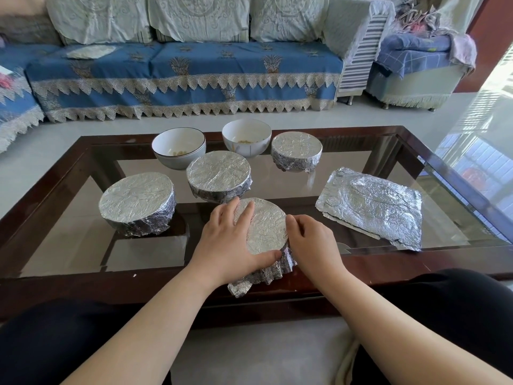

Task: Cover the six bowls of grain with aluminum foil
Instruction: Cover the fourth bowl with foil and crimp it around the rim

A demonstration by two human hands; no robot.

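— Foil everywhere on my feed. Where are the hands?

— Both on the nearest bowl (pixel 263 226), at the front edge of the glass table (pixel 458 173). I see the left hand (pixel 230 240) laid over its foil top, fingers straight and spread, thumb pressing the near rim. The right hand (pixel 311 240) has its fingers curled against the bowl's right side, pressing the crumpled foil skirt (pixel 266 270) in.

— And the other bowls?

— Taking that nearest bowl as my mark: one wrapped bowl (pixel 137 208) sits to its left, another wrapped bowl (pixel 218 176) just behind it, and a third wrapped one (pixel 296 151) behind and to the right. Two open white bowls (pixel 179 147) (pixel 246 137) stand farthest behind, a little grain in each.

— Any foil spare?

— Loose foil sheets (pixel 372 207) lie flat to the right of it, stacked.
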